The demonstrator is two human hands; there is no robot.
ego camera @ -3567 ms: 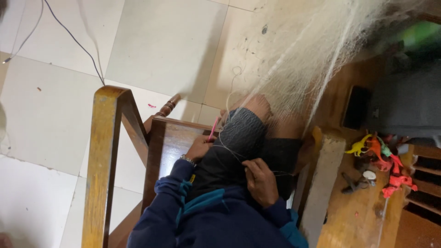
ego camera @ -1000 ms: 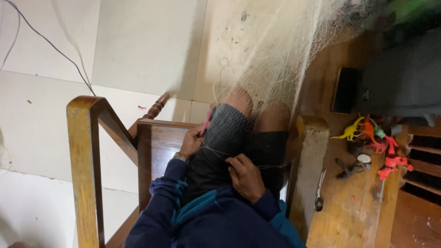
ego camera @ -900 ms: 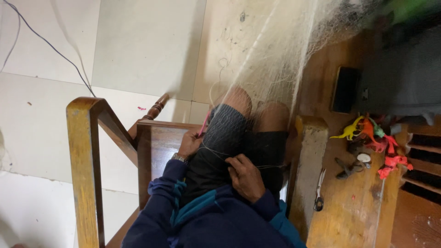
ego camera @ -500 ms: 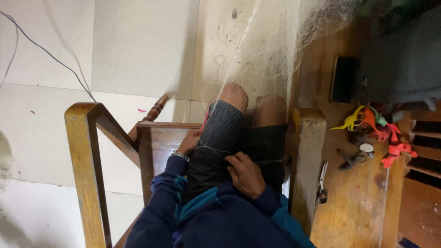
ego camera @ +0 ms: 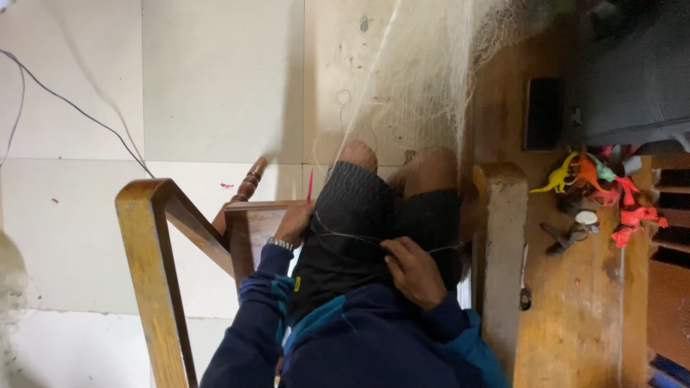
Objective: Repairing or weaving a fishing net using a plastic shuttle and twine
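Seated in a wooden chair (ego camera: 154,237), knees bare, dark shorts. Left hand (ego camera: 293,223) at the left thigh, fingers closed around a thin red needle (ego camera: 310,187) pointing up past the knee. Right hand (ego camera: 413,271) lying on the lap, fingers curled, pinching a fine line (ego camera: 345,237) stretched across the shorts between both hands. Pale net (ego camera: 424,86) draped from the knees up and away over the tiled floor (ego camera: 215,86). Bright toy dinosaurs (ego camera: 596,183) on the wooden table (ego camera: 575,316) to the right, well apart from the hands.
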